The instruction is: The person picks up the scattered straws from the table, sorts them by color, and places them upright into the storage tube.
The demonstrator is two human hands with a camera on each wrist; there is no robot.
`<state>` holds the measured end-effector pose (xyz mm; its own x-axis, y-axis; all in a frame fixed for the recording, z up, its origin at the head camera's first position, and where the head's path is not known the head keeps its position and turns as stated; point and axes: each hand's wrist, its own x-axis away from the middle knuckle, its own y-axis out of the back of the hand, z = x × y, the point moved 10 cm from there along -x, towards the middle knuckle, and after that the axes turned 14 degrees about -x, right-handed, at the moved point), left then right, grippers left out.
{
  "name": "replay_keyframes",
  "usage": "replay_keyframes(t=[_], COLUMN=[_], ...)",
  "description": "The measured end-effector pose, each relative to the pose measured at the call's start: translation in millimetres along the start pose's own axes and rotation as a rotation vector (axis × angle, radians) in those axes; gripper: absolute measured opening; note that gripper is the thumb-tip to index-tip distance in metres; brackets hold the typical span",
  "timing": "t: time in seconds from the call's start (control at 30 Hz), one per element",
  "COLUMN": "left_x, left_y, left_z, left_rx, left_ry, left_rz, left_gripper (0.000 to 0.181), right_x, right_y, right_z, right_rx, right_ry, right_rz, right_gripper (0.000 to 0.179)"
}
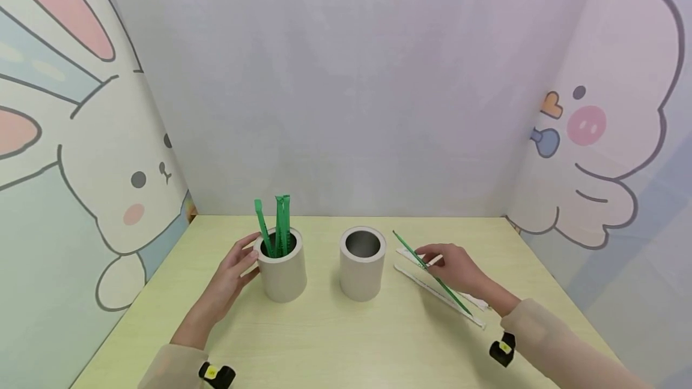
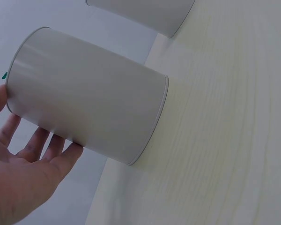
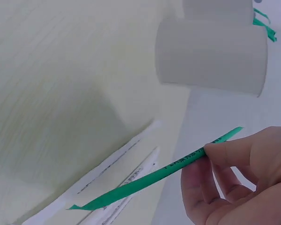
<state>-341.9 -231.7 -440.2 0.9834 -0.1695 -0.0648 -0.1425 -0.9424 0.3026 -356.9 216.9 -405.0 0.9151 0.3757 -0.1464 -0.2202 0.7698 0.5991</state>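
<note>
My left hand (image 1: 231, 278) rests against the left side of a pale grey cylindrical holder (image 1: 285, 278), its fingers spread along the wall and one digit at the rim in the left wrist view. Several green wrapped straws (image 1: 281, 227) stand upright or leaning in that holder. Over on the right, my right hand (image 1: 453, 266) pinches one slim green wrapped straw (image 3: 145, 180) with dark print, between thumb and fingers. It is held slantwise above a few white wrapped straws (image 3: 91, 178) lying on the table.
A second pale grey holder (image 1: 362, 275) stands between the two hands, with no straws visible in its opening. The light wood table (image 1: 324, 347) ends at a plain backdrop (image 1: 346, 107). Cartoon-printed panels (image 1: 124, 155) flank both sides.
</note>
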Motion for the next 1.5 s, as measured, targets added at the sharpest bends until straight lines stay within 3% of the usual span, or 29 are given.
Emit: replay_keyframes(t=[0.13,0.3,0.77,0.93,1.23,1.5], left_x=[-1.1,-1.3,-1.2,-0.1,0.4,0.2], left_y=[0.1,-0.2,-1.3,-0.1,0.4,0.7], left_z=[1.1,1.8,4.1,4.2,4.0,1.4], left_rx=[0.005,0.005,0.005,0.019,0.009,0.017], left_ry=[0.000,0.008,0.011,0.005,0.015,0.005], left_rz=[0.001,0.001,0.000,0.002,-0.003,-0.002], left_gripper=[0.060,0.059,0.059,0.060,0.059,0.059], right_x=[-3.8,-8.6,-46.2,-64.1,-94.8,-121.0], right_y=[-2,-15,-52,-60,-64,-79], right_z=[13,36,111,140,174,200], right_rx=[-0.151,-0.321,-0.644,-0.716,-0.850,-0.884], right_ry=[-0.038,-0.022,0.053,0.088,0.184,0.239], right_rz=[-0.007,-0.003,0.010,-0.042,-0.222,-0.280], right_gripper=[0.039,0.043,0.049,0.048,0.050,0.045])
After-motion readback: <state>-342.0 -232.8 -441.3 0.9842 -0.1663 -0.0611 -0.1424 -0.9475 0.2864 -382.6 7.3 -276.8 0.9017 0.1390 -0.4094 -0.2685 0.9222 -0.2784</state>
